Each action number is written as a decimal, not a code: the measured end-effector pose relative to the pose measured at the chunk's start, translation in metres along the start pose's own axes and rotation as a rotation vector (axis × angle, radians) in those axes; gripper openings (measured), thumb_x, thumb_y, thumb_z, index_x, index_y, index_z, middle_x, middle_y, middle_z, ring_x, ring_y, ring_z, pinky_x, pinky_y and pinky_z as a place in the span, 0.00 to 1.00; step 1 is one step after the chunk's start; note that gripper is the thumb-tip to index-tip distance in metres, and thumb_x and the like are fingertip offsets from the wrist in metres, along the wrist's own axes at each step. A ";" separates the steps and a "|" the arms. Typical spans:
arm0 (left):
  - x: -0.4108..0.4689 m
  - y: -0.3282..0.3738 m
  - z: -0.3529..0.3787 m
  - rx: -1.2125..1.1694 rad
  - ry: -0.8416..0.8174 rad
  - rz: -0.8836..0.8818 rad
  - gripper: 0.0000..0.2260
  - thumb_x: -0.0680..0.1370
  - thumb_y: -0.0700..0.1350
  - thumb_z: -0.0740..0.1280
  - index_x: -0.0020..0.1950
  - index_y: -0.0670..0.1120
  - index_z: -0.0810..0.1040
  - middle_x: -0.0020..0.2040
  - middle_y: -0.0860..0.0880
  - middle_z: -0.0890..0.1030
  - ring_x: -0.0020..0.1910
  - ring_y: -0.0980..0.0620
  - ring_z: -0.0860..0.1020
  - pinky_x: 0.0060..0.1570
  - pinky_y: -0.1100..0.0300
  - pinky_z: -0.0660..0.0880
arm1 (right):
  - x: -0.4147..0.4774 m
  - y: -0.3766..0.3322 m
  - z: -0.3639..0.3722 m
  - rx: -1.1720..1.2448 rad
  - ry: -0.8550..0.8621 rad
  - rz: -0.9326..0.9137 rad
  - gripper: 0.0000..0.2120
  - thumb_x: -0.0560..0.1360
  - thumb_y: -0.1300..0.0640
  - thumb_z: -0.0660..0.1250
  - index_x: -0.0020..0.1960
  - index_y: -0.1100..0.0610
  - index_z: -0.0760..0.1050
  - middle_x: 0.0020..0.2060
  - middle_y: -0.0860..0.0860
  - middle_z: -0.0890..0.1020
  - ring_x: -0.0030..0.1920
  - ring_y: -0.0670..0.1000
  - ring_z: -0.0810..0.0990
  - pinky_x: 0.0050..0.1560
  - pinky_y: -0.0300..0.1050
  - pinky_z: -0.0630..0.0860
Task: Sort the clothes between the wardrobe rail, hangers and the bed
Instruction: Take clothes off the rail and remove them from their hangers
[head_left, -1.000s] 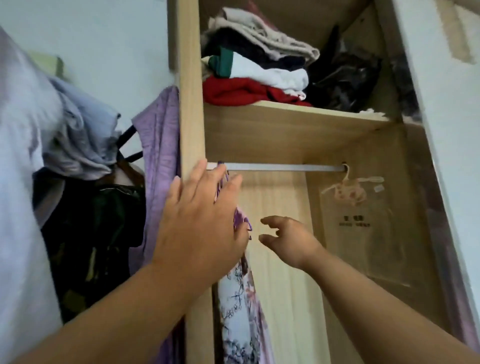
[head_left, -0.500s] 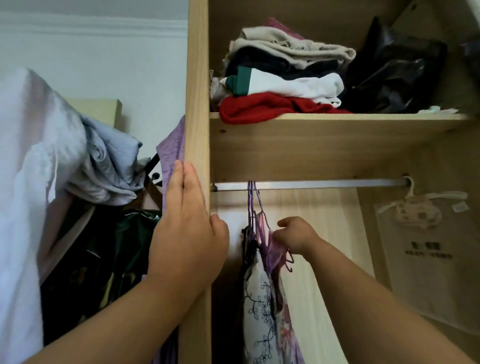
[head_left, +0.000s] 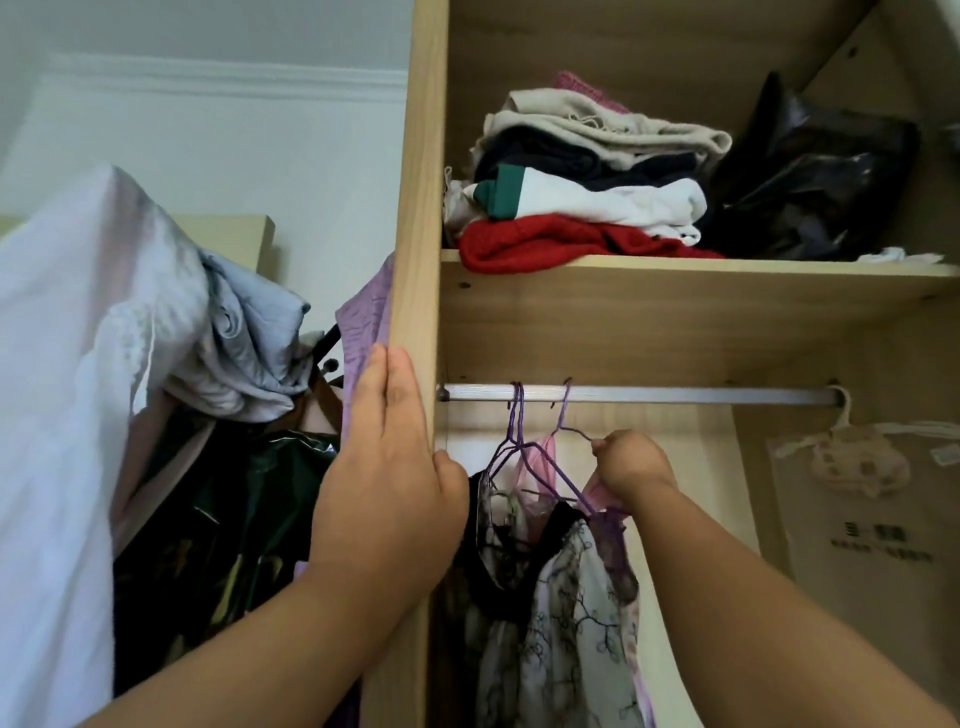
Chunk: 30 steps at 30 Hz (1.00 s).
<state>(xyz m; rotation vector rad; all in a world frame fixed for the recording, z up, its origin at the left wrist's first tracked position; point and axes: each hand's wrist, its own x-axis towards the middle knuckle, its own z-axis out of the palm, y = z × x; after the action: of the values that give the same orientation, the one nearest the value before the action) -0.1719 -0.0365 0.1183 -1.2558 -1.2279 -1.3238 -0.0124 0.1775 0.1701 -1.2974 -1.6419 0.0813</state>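
Observation:
A metal wardrobe rail (head_left: 649, 394) runs under the shelf. Purple wire hangers (head_left: 524, 441) hook over its left end and carry floral and dark garments (head_left: 561, 597). My right hand (head_left: 631, 465) grips the shoulder of the rightmost purple hanger, fingers curled round the wire and pink cloth. My left hand (head_left: 389, 467) lies flat with straight fingers against the wardrobe's left side panel (head_left: 421, 208), thumb wrapped onto its inner face. The bed is out of view.
Folded clothes (head_left: 582, 197) and a black plastic bag (head_left: 810, 182) sit on the shelf above the rail. A pale padded hanger (head_left: 857, 457) hangs at the rail's right end. Left of the wardrobe, white, grey, purple and dark clothes (head_left: 156, 389) hang in a heap.
My right hand has pulled the rightmost hanger to the right along the rail, away from the others. My left hand has stayed on the side panel. The view has tilted up slightly.

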 end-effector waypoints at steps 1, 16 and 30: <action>0.000 0.001 -0.001 -0.002 -0.013 -0.007 0.35 0.71 0.41 0.63 0.76 0.39 0.54 0.76 0.42 0.57 0.72 0.45 0.64 0.54 0.59 0.68 | 0.000 0.002 -0.005 0.005 0.018 0.006 0.13 0.80 0.54 0.59 0.54 0.62 0.78 0.54 0.62 0.81 0.55 0.61 0.78 0.47 0.43 0.71; 0.000 -0.003 -0.005 0.050 -0.111 0.043 0.32 0.70 0.42 0.58 0.73 0.32 0.58 0.72 0.33 0.62 0.69 0.38 0.68 0.55 0.46 0.77 | -0.036 0.007 -0.067 -0.173 0.160 -0.014 0.10 0.78 0.59 0.63 0.53 0.62 0.79 0.53 0.61 0.82 0.55 0.59 0.79 0.49 0.42 0.72; 0.000 -0.011 0.002 0.013 -0.127 0.028 0.34 0.69 0.44 0.61 0.74 0.36 0.59 0.73 0.38 0.64 0.66 0.47 0.72 0.44 0.62 0.77 | -0.018 -0.017 -0.060 -0.258 0.342 0.014 0.12 0.74 0.65 0.60 0.51 0.60 0.80 0.51 0.61 0.81 0.52 0.61 0.80 0.42 0.44 0.70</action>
<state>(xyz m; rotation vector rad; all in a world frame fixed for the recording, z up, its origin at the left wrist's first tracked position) -0.1828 -0.0335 0.1179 -1.3605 -1.3000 -1.2293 0.0173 0.1274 0.1986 -1.4260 -1.3800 -0.3370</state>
